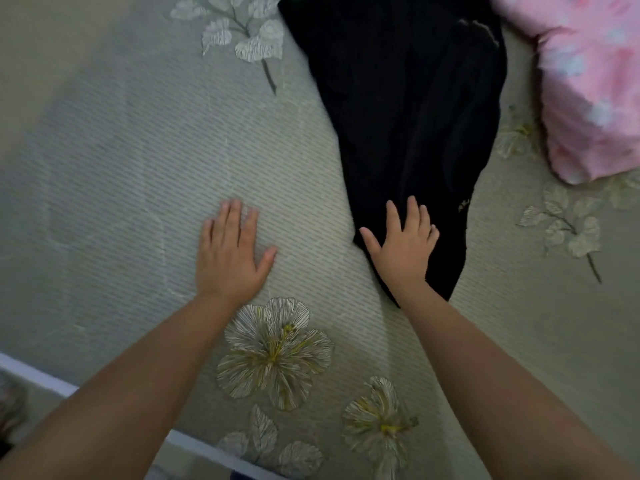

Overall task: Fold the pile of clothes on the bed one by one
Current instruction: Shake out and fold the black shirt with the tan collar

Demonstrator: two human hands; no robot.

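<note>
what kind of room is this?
Most likely a bedroom: the hands work on a bed covered by a floral sheet. A black garment lies spread on it under the right hand, with pink flowered bedding beside it, possibly a pillow or a quilt.

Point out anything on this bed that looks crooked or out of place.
The black garment lies at a slant across the bedsheet, bunched to a narrow end under the right hand, not spread flat. The left hand rests on bare sheet. Nothing looks spilled or torn.
</note>
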